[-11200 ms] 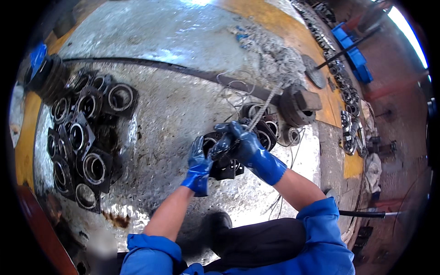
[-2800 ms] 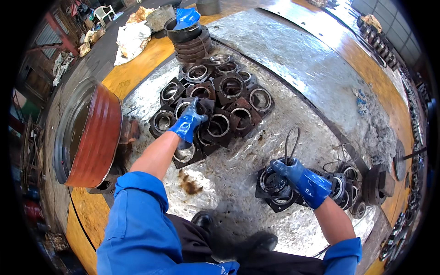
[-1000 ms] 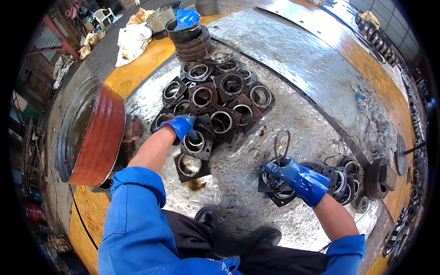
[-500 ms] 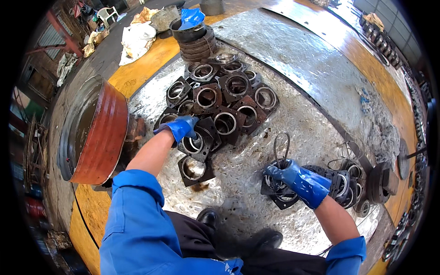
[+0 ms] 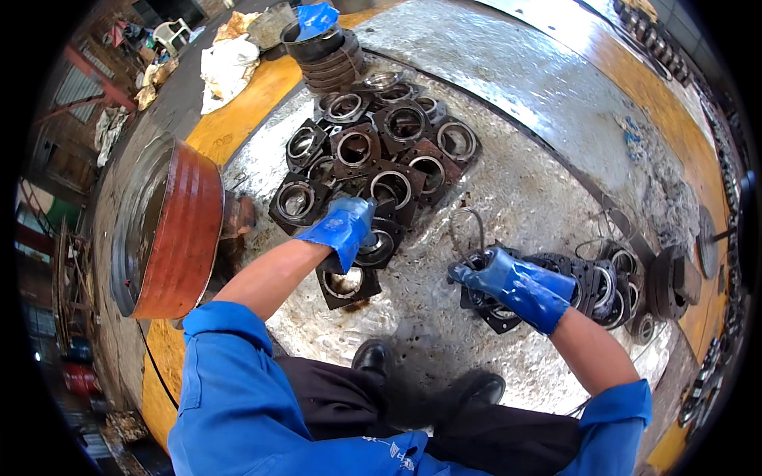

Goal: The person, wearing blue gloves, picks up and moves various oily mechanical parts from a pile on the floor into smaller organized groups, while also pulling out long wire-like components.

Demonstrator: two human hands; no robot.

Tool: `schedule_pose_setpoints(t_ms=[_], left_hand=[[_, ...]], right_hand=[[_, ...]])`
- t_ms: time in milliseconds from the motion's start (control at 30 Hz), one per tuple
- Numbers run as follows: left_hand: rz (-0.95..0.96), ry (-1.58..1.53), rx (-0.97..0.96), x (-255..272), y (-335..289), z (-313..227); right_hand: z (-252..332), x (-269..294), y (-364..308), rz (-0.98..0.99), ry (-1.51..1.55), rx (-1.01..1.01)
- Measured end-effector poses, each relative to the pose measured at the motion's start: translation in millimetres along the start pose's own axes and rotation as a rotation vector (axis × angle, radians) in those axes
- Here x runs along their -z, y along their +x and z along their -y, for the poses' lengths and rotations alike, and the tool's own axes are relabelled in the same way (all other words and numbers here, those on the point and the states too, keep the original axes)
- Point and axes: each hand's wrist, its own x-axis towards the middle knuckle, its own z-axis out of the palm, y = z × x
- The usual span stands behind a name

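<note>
My left hand [image 5: 343,226], in a blue rubber glove, is over the near side of a pile of dark square metal flanges with round bores. Its fingers curl down at the edge of a flange [image 5: 379,246]; their tips are partly hidden. Just below lies another flange [image 5: 348,287], flat on the floor. To the right, my gloved right hand [image 5: 502,282] is closed around a thin wire loop [image 5: 480,230] that rises above the fist. Beneath that hand are more dark flanges [image 5: 502,317], partly covered by the glove.
At left stands a cut red drum [image 5: 186,238] with dark contents. Behind the pile rises a stack of dark rings [image 5: 333,71] topped by a pan with a blue bag [image 5: 317,20]. Several ringed parts [image 5: 607,289] lie right of my right hand. My shoes [image 5: 371,357] are close by.
My left hand has shifted to the right across the pile, and the tilted flange near it no longer shows as before. The wire loop leans further left above my right hand.
</note>
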Motion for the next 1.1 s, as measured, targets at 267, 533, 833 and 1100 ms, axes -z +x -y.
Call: schedule_pose_setpoints(t_ms=[267, 533, 833, 1100], left_hand=[[0.047, -0.115, 0.006, -6.3, -0.5, 8.8], [0.078, -0.221, 0.063, -11.8, 9.7, 5.0], [0.148, -0.549, 0.163, -26.2, -6.2, 19.4], [0.186, -1.458, 0.162, -47.7, 1.2, 34.1]], right_hand=[[-1.4, -26.6, 9.6, -0.028, -0.175, 0.029], [-11.4, -50.3, 55.2, -0.018, -0.683, 0.36], [-31.9, -102.8, 132.1, -0.136, -0.699, 0.198], [-10.6, -94.0, 124.0, -0.133, -0.516, 0.194]])
